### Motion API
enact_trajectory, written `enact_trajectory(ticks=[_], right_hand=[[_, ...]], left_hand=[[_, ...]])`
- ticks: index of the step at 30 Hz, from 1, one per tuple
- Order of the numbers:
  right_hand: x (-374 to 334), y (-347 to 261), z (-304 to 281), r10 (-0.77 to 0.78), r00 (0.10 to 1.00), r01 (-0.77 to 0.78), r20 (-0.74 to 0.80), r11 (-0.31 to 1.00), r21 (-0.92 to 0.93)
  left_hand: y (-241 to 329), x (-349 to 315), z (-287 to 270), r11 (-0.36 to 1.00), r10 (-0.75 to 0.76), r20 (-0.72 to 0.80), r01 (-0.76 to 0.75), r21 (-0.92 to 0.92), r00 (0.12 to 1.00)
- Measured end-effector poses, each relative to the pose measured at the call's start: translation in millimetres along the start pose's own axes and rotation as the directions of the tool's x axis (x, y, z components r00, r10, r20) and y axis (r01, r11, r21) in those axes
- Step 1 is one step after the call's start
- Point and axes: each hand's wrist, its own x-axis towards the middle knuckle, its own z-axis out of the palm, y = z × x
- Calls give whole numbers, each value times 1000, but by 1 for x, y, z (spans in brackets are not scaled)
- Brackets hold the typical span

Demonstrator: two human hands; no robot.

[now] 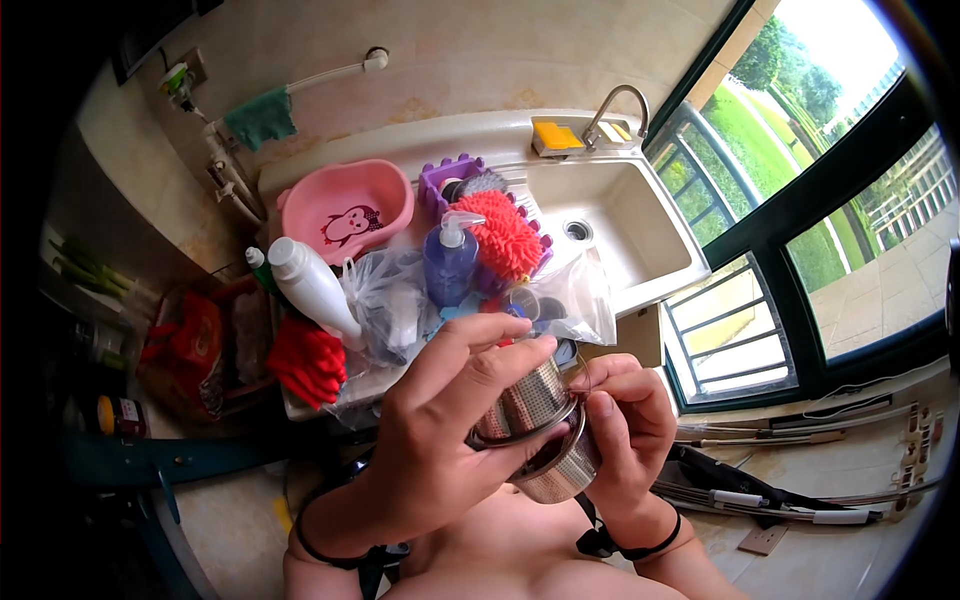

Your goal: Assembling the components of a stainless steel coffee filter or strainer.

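Note:
Two round strainer baskets of perforated shiny metal sit rim to rim in front of my chest. My left hand (428, 410) grips the upper strainer basket (528, 398), fingers over its top end and thumb side under its rim. The lower strainer basket (562, 476) tilts beneath it, its opening partly facing up. My right hand (632, 425) is closed at their right side, thumb and forefinger pinching what looks like a thin wire at the rim. Whether the two baskets are joined is hidden by my fingers.
Beyond my hands stand a blue-purple pump bottle (450, 268), a white bottle (312, 290), a pink basin (350, 180) and a purple basket (440, 185) with a red chenille mitt (503, 236). The white sink (640, 205) lies right, beside a window. A clear plastic bag (580, 300) overhangs the counter.

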Motion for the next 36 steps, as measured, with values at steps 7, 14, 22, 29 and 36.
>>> enact_trajectory(ticks=[7, 14, 22, 29, 36], right_hand=[[3, 5, 1, -85, 995, 85, -52, 996, -8], [7, 2, -3, -24, 999, 23, -44, 999, -25], [9, 5, -7, 66, 997, -63, -27, 995, 77], [7, 6, -1, 57, 997, -53, -51, 997, 62], [9, 8, 2, 17, 1000, -17, 0, 992, -124]], left_hand=[[-5, -3, -11, 929, -73, 194, 137, -343, 978], [-8, -3, -4, 944, -51, 177, 105, -311, 983], [-18, 1, 1, 866, -128, 142, 181, -466, 982], [-21, -5, 13, 488, -290, 213, 336, -806, 933], [-21, -1, 17, 966, -189, -36, 179, -185, 981]])
